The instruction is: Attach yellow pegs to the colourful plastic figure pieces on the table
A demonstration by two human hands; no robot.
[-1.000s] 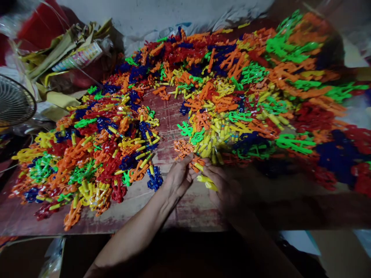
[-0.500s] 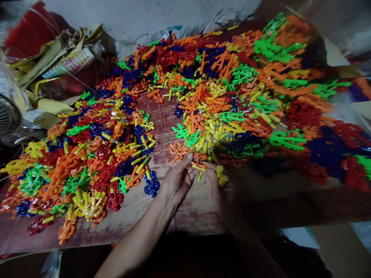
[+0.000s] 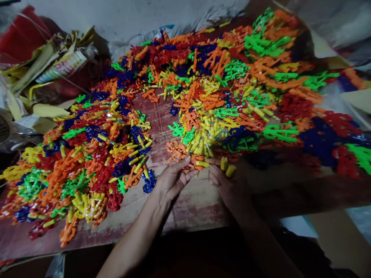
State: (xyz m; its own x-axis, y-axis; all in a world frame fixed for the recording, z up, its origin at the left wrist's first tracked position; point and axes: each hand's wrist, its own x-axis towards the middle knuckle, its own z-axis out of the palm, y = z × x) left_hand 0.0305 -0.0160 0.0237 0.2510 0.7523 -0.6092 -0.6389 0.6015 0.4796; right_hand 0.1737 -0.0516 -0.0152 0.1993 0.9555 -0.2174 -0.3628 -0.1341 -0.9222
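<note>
My left hand point(image 3: 171, 179) pinches an orange plastic piece point(image 3: 198, 158) between thumb and fingers, low over the table. A short yellow tube point(image 3: 202, 164) sticks out from that piece to the right. The fingertips of my right hand point(image 3: 230, 187), closed, meet the tube's right end. Two more yellow tube-like pieces point(image 3: 230, 170) poke up from behind the right hand, apparently held in it. Just beyond both hands lies a heap of loose yellow tubes point(image 3: 204, 135), with an orange plastic bundle point(image 3: 176, 150) beside my left fingers.
Coloured plastic pieces, many fitted with yellow tubes, form a pile point(image 3: 87, 166) at the left. A larger pile point(image 3: 214, 61) spreads across the back and right of the worn wooden table point(image 3: 162, 127). A red bucket point(image 3: 21, 36) and torn yellow packaging point(image 3: 46, 110) stand at far left.
A yellow tube now shows lengthwise at the orange piece in my left hand. My right hand has turned, and its yellow pieces have shifted right. The camera view has shifted slightly.
</note>
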